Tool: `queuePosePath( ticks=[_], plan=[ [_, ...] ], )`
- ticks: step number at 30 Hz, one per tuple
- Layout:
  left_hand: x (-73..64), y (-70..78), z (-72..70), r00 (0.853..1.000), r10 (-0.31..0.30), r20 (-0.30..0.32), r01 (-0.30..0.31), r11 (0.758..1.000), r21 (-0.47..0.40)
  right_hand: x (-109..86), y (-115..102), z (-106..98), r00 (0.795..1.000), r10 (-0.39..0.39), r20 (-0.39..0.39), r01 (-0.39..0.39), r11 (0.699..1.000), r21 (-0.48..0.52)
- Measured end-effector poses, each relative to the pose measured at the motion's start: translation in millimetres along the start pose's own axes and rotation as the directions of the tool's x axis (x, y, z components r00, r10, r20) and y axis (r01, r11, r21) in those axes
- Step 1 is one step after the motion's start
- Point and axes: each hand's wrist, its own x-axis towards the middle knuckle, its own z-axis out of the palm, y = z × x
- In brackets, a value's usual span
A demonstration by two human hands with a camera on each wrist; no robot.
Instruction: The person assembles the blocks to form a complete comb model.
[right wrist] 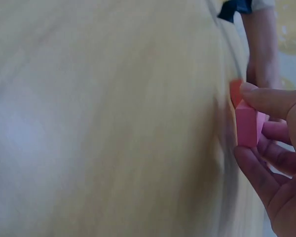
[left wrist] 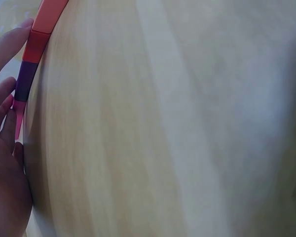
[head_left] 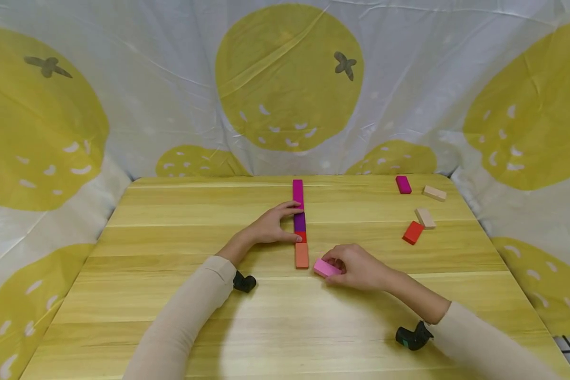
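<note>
A straight row of blocks runs toward the table's far edge in the head view: an orange block [head_left: 302,256] nearest, then a red block [head_left: 301,237], a purple block [head_left: 300,222] and magenta [head_left: 297,190] at the far end. My left hand [head_left: 272,226] touches the row from the left, thumb at the red block and fingertips over the magenta part and the purple block. Just right of the orange block's near end, my right hand [head_left: 358,268] pinches a pink block [head_left: 326,268] between thumb and fingers. The pink block is angled and apart from the row.
Toward the right rear of the wooden table [head_left: 171,211] lie a magenta block [head_left: 403,184], two plain wood blocks, one farther back [head_left: 434,193] and one nearer [head_left: 425,218], and a red block [head_left: 412,233] touching the nearer one. A lemon-print cloth [head_left: 180,79] hangs behind.
</note>
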Motion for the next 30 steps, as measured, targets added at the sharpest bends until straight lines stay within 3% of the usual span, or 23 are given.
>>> queuePosePath(
  ticks=[8,15,19,23,27,30],
  plan=[
    [0.6,0.2,0.3,1.0,0.002,0.002,-0.002,1.0,0.017,-1.5,-19.7,16.8,0.999,0.006,0.033,-0.006,1.0,-0.025],
    [-0.8,-0.5,1.0,1.0,0.0,-0.002,0.0,1.0,0.014,2.2,-25.9,26.7,1.0,0.008,-0.011,-0.008,1.0,-0.009],
    [0.2,0.0,1.5,1.0,-0.003,0.003,0.003,1.0,0.013,0.1,-23.7,23.0,1.0,0.005,0.003,-0.005,1.0,0.016],
    [0.7,0.8,0.7,1.0,-0.003,0.004,0.003,1.0,0.012,-3.5,-8.9,12.9,0.992,-0.099,0.08,0.094,0.993,0.066],
    [0.2,1.1,0.0,1.0,-0.003,0.003,0.003,1.0,0.012,-2.8,1.3,7.9,0.96,-0.238,0.144,0.226,0.969,0.098],
    [-0.1,1.8,0.4,1.0,-0.002,0.004,0.002,1.0,0.013,-1.1,3.1,7.7,0.946,-0.286,0.155,0.272,0.956,0.108]
  ],
)
